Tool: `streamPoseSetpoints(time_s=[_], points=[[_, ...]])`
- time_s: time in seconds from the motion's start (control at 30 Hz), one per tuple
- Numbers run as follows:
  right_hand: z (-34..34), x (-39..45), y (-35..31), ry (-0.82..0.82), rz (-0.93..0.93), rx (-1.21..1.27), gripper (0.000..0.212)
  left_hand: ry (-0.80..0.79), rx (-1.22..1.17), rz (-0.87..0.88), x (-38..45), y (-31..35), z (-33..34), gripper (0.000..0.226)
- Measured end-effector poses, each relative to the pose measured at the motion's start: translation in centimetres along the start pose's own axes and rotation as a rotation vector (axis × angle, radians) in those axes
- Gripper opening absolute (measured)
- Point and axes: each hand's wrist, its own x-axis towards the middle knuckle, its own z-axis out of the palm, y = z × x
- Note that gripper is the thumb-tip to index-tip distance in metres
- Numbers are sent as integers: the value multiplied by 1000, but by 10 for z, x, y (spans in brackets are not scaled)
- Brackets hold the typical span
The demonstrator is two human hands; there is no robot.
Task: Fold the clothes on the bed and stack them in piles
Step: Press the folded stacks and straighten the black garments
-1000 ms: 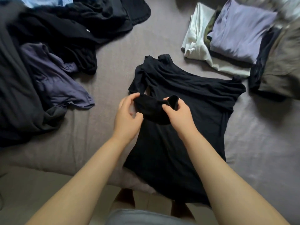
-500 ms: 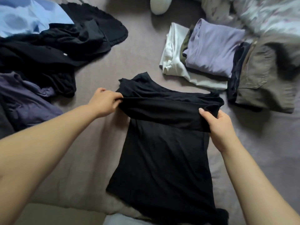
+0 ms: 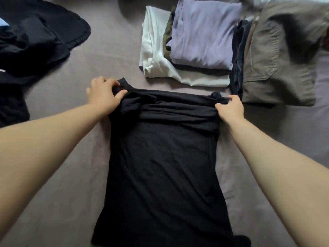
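Now, in the head view, the black top (image 3: pixel 160 166) lies flat and lengthwise on the bed (image 3: pixel 62 175), its sleeves folded across the upper end. A second ago both hands met over its middle with a sleeve between them; they have since spread to the two far corners. The left hand (image 3: pixel 103 94) pinches the bunched fabric at the left shoulder, fingers curled around it. The right hand (image 3: pixel 229 108) grips the right corner the same way. That probably sets up the next fold, end toward hem. The folded pile (image 3: pixel 201 36) sits just beyond, and unfolded dark clothes (image 3: pixel 35 41) wait at the far left.
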Motion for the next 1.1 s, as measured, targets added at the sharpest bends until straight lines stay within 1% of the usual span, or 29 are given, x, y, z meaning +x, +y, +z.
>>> streamPoseSetpoints(time_s=[0.03, 0.1, 0.17, 0.2, 0.23, 0.27, 0.3, 0.33, 0.37, 0.4, 0.47, 0.53, 0.57, 0.63, 0.7, 0.8, 0.83, 0.93, 0.97, 1.0, 1.03, 1.1], points=[[2, 2, 2, -3, -1, -15, 51, 16, -56, -58, -5, -3, 8, 43], [6, 5, 8, 48, -28, -12, 51, 111, -126, -191, -15, -8, 17, 59], [10, 5, 12, 121, -21, -2, 52, 196, -248, -420, -23, -11, 20, 74], [11, 5, 14, 141, 0, 2, 52, 205, -357, -551, -25, -14, 22, 80], [12, 5, 16, 136, 22, 10, 52, 182, -505, -661, -26, -12, 22, 86], [12, 4, 17, 106, 39, 21, 53, 137, -689, -738, -27, -9, 20, 90], [12, 5, 17, 62, 57, 43, 56, 82, -866, -779, -26, -6, 19, 90], [12, 7, 18, 21, 82, 77, 61, 4, -989, -795, -24, -4, 18, 83], [10, 8, 18, -9, 110, 119, 65, -78, -1049, -803, -22, -3, 18, 70], [8, 8, 17, -27, 135, 159, 65, -146, -1054, -805, -18, -5, 19, 61], [5, 12, 15, -26, 128, 200, 56, -231, -1044, -776, -12, -7, 19, 52], [2, 14, 11, 25, 57, 222, 42, -260, -1102, -679, -6, -10, 13, 40], [2, 17, 10, 59, 23, 241, 37, -273, -1144, -626, -5, -12, 9, 40], [5, 22, 10, 97, 5, 282, 37, -302, -1245, -519, -9, -14, 1, 45], [12, 25, 17, 65, 38, 272, 46, -344, -1222, -482, -18, -18, 3, 48], [18, 27, 30, -27, 79, 270, 52, -309, -1075, -519, -28, -28, 13, 51], [17, 26, 32, -38, 73, 268, 55, -287, -1055, -505, -30, -28, 14, 56], [8, 15, 34, -130, 39, 302, 65, -153, -892, -432, -35, -25, 13, 92], [4, 7, 37, -170, 29, 316, 63, -89, -806, -405, -38, -24, 14, 98], [0, -2, 43, -198, 21, 299, 59, -43, -707, -371, -43, -21, 15, 99], [-5, -14, 53, -215, 13, 247, 55, -16, -603, -328, -48, -19, 15, 96], [-14, -42, 83, -242, 10, 120, 45, -16, -419, -248, -69, -12, 16, 89]])
